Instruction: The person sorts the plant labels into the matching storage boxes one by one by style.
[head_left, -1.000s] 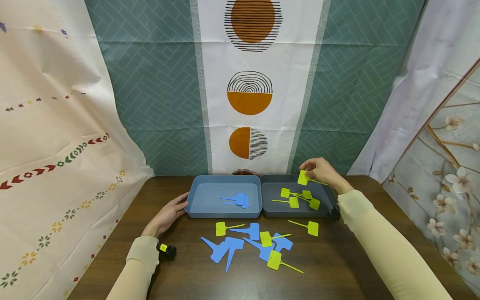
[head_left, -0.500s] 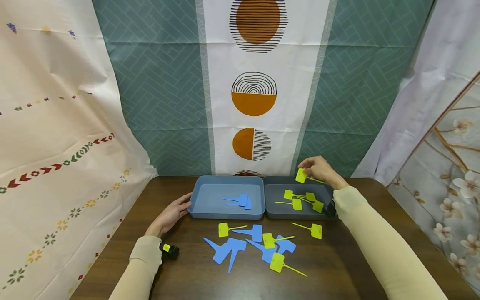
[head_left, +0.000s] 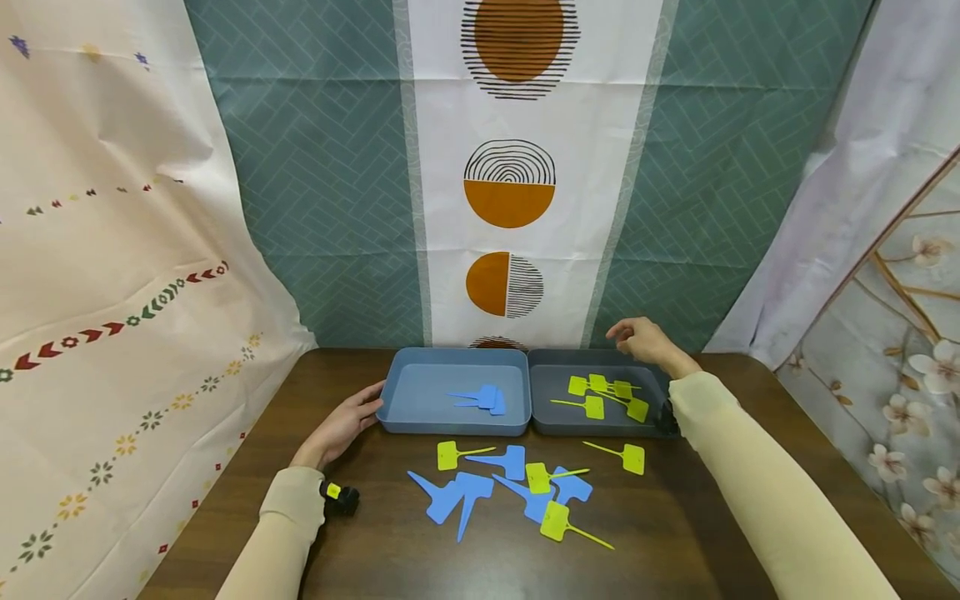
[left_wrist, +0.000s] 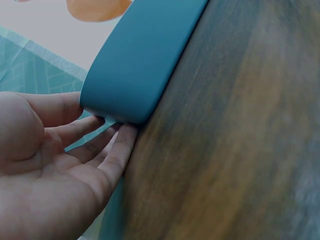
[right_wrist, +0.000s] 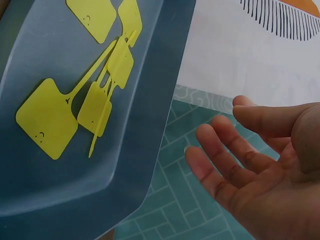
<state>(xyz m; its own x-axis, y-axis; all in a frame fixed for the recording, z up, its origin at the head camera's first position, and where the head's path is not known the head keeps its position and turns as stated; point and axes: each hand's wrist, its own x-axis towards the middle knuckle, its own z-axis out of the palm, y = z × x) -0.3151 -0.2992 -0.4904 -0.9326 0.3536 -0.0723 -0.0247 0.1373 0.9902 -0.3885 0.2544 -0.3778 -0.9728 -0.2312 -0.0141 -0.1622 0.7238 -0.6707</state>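
My left hand (head_left: 341,429) touches the left end of a blue-grey tray (head_left: 450,427), fingertips against its outer wall in the left wrist view. In that tray lie a few blue T-shaped plant labels (head_left: 486,396). Above the far right part of a dark grey tray (head_left: 555,423) is my right hand (head_left: 647,342), its fingers loosely bent and holding nothing. Several yellow plant labels (head_left: 594,407) lie in the dark tray, some overlapping. The right wrist view shows the bare palm (right_wrist: 270,200) beside the tray rim.
Both trays stand side by side at the back of the brown wooden table (head_left: 420,567). In front of them lie several loose blue labels (head_left: 513,462) and yellow labels (head_left: 555,521), partly overlapping. A patterned curtain (head_left: 337,208) hangs close behind.
My right hand has let go of a yellow plant label, which now lies in the dark tray with the others. The left hand stays at the blue-grey tray.
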